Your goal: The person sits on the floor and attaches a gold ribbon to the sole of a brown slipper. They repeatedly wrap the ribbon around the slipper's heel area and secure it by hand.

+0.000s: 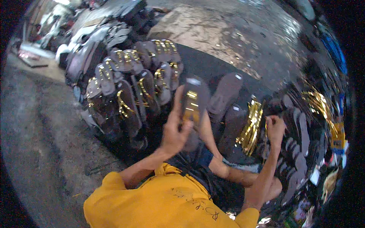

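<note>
My left hand (174, 131) is closed around a dark, sole-shaped sandal piece (194, 88), held upright over my lap. Short gold strips (192, 95) cross its face, and a white patch sits at its top end. Off to the right, my right hand (276, 129) is raised with its fingertips pinched. Whatever they hold, if anything, is too small to make out. Right beside those fingers lies a bundle of shiny gold strips (249, 131). Two dark soles without straps, one longer sole (227, 93) and another (232, 123), lie between the bundle and my left hand.
Several sandals with gold straps (127, 62) stand in rows at the left. Behind them rises a heap of grey material (110, 32). More soles (298, 159) are stacked at the right, near another gold bundle (317, 104). A pale board (190, 28) lies at the back.
</note>
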Tool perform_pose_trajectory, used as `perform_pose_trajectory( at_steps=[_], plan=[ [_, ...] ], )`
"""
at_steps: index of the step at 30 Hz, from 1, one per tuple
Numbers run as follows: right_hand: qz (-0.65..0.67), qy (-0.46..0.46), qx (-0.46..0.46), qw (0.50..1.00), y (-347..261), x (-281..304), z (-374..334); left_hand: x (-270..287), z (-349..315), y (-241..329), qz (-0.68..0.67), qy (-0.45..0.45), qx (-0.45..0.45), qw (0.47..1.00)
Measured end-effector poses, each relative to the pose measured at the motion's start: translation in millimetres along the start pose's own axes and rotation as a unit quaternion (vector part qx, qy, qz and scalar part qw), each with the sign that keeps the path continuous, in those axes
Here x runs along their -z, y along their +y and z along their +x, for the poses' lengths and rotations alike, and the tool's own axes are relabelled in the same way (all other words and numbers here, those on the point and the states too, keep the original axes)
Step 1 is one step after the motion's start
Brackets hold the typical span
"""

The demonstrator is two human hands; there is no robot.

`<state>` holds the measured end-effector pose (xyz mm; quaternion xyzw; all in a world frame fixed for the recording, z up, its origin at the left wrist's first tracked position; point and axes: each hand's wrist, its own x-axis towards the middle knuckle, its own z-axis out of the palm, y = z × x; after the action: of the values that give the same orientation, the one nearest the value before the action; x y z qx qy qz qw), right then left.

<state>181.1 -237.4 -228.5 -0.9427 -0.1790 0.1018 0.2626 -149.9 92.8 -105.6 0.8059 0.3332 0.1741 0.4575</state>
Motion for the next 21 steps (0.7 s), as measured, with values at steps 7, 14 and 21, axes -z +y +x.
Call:
perform_pose_trajectory(
  at_steps=[7, 14, 21],
  plan=[
    [-0.160, 0.005, -0.031, 0.987, -94, -65, -3, 163, -52, -107, 0.018, 0.421, 0.051, 0.905],
    [-0.007, 0.086, -0.019, 0.996, -84, -27, -31, 183, -54, -153, 0.338, 0.408, 0.067, 0.845],
    [0.354, 0.061, 0.064, 0.931, -129, 45, -73, 20, 58, 68, -0.148, -0.050, -0.079, 0.985]
  ],
)
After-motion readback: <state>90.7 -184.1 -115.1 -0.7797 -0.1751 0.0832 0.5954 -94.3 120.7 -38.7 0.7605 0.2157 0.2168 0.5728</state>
